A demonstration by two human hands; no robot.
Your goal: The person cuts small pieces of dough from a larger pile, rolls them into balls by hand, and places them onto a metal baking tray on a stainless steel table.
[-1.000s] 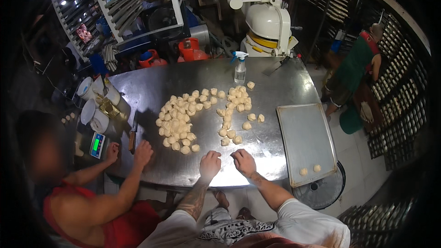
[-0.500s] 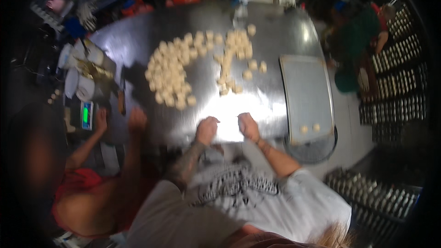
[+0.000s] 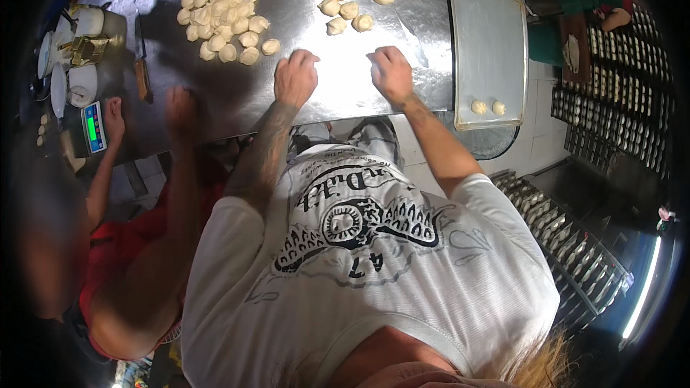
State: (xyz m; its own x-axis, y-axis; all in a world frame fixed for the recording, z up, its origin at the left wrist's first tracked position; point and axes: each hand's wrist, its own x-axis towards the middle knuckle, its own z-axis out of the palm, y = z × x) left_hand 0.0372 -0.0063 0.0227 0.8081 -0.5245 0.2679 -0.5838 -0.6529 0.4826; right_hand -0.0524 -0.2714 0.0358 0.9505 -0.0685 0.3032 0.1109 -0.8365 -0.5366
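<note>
Both my hands rest on the near part of a steel table (image 3: 237, 104), a little apart. My left hand (image 3: 296, 79) has its fingers curled in, and nothing shows in it. Much the same, my right hand (image 3: 392, 75) is a loose fist with nothing visible inside. Beyond the left one lies a large cluster of pale dough balls (image 3: 224, 11). A smaller group of dough balls (image 3: 348, 11) is beyond the gap between my hands. A pale, narrow streak or blade-like shape (image 3: 413, 39) lies past my right hand; I cannot tell which.
At right, a metal tray (image 3: 490, 50) holds two small dough pieces (image 3: 488, 107). A co-worker's hands (image 3: 147, 116) are at left, by a digital scale (image 3: 93, 128), a wooden-handled knife (image 3: 141, 75) and containers (image 3: 80, 85). Racks of dough (image 3: 611, 93) stand far right, near another person (image 3: 568, 0).
The view has tilted down toward me, so the table and dough sit higher in the picture. My hands stay curled at the table's near side, with nothing picked up.
</note>
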